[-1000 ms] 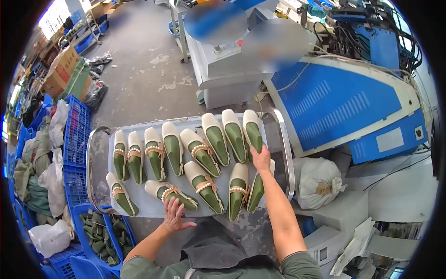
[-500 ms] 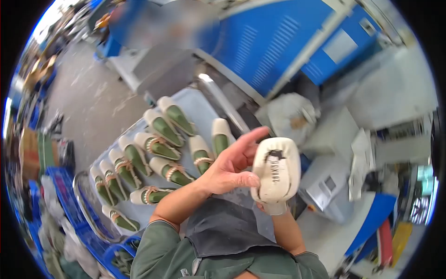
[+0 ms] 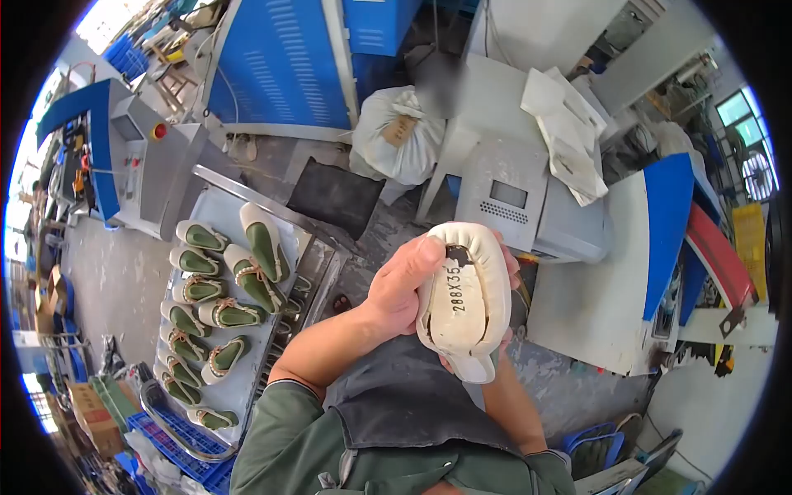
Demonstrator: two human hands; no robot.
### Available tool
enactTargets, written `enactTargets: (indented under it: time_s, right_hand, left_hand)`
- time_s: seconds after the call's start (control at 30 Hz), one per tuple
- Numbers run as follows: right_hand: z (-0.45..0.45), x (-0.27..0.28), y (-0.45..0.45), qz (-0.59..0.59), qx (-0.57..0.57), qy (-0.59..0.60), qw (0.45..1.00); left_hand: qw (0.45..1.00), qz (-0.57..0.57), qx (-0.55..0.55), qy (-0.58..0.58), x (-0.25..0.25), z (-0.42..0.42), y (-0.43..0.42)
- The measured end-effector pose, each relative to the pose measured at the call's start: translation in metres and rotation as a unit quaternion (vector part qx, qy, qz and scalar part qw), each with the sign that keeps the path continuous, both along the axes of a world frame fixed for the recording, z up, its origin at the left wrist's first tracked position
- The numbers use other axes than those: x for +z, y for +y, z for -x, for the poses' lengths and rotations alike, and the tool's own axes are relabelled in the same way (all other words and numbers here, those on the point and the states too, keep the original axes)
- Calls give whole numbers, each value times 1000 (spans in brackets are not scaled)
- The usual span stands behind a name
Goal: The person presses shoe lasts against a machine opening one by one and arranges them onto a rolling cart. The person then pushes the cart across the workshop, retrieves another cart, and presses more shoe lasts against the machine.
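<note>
A cream shoe [image 3: 460, 301] is held up in front of the dark apron, its underside facing the camera with black printed digits and a dark patch near the top. My left hand [image 3: 404, 285] grips its left side, thumb pressed near the upper edge. Behind the shoe, my right hand [image 3: 509, 276] holds the right side; only some of its fingers show past the edge. On the left, several cream shoes with green inserts, some with pearl straps, lie on a pale cart top [image 3: 285, 223].
A blue machine [image 3: 276, 66] stands at the upper left, beside a white sack [image 3: 396, 136]. A grey box-shaped device [image 3: 503, 194] is ahead. To the right is a pale panel with a blue edge [image 3: 668, 239]. A blue crate [image 3: 177, 450] lies below the cart.
The view has swung right, and the cart now appears farther left. The shoe was picked up from the cart by my right hand; my left hand has since closed on it.
</note>
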State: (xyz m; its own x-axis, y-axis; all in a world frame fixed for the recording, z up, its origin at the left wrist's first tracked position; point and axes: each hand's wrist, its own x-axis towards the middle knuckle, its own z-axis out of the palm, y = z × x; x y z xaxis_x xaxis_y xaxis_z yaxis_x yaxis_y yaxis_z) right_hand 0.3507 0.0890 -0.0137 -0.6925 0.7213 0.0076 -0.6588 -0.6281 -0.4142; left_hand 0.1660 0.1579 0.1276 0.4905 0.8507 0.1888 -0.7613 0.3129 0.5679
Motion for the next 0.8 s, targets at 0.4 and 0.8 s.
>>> enactTargets:
  time_s: [0.4,0.8]
  right_hand:
    - [-3,18,-25,188,38,397,898]
    - [29,18,13,207,-39,370,905]
  left_hand:
    - [998,-22,-59,28,-39,-44,14]
    - [992,-103,-52,49,-53,-12,55]
